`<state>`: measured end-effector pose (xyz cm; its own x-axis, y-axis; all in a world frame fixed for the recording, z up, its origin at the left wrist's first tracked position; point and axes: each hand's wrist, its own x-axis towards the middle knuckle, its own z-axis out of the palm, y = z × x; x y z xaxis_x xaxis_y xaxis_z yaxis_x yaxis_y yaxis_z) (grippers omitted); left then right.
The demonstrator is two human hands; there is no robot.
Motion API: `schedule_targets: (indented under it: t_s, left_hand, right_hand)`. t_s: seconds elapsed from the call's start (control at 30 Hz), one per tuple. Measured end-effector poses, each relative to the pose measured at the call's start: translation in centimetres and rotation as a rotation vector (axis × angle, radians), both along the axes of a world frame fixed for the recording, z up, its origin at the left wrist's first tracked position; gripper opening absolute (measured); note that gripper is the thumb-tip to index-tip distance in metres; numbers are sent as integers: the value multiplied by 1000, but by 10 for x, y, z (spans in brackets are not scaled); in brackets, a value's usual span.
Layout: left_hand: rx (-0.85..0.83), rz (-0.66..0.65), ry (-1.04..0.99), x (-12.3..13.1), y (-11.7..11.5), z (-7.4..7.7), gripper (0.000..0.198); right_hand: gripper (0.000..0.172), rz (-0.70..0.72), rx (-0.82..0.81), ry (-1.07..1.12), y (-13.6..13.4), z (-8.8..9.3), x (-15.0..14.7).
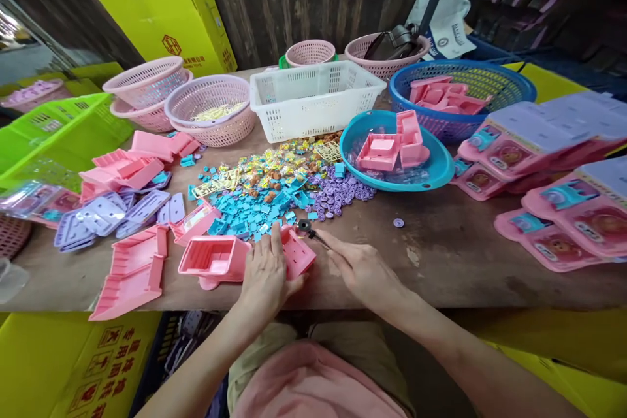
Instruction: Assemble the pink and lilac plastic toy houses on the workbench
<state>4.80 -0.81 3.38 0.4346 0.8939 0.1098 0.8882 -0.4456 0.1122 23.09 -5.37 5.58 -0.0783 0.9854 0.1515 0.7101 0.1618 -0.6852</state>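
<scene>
My left hand [266,269] presses on a pink plastic toy panel [298,255], its fingers over the left edge and the thumb at the near side. A pink box-shaped toy part [215,255] with a square opening lies beside that hand. In my right hand [365,269] is a small hammer [304,225] with a round black head, held by its thin handle. The head is at the panel's upper right edge; I cannot tell whether it touches. Small blue plastic pieces [249,212] and purple round pieces [337,196] are heaped just beyond my hands.
Pink parts [130,274] and purple plates [100,215] lie at left. A teal basin [441,176] of pink parts stands beyond my right hand. Finished-looking pink toys [558,235] are stacked at right. A white basket [313,101] and a blue basket [519,88] stand behind.
</scene>
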Motion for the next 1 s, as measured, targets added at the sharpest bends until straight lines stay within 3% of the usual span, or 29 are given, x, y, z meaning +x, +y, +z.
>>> schedule_targets:
  t_s: [0.1,0.17,0.3,0.43,0.53,0.67,0.8,0.87,1.0]
  left_hand:
    - [-115,-70,-336,-9,-5,3,92]
    - [-259,-118,-611,-16,-10,6,94]
    - [-538,-183,-1042,-26,-17,6,95]
    - [-612,-183,-1221,-23,-17,1,97]
    - [-648,-124,-1344,-14,-18,2,96]
    - [-821,82,-1565,2,-21,9,92]
    - [-1157,405,-1803,18,-21,18,70]
    - [-1366,560,-1822,21,-20,21,57]
    - [-1592,680,-1835,18,-21,21,52]
  right_hand:
    - [41,-190,101,-12,-8,8,29]
    - [40,-378,128,-151,-18,8,58]
    - [42,-697,67,-528,-44,-16,118]
    - [42,-782,30,-700,-63,-56,156]
    - [38,-776,95,-756,-62,-71,165]
    - [40,-714,298,-758,-49,-61,136]
    - [68,-306,485,-375,-43,-44,60]
    - [87,-165,441,-251,-43,-38,21]
    - [100,-205,366,-153,-35,-31,-23]
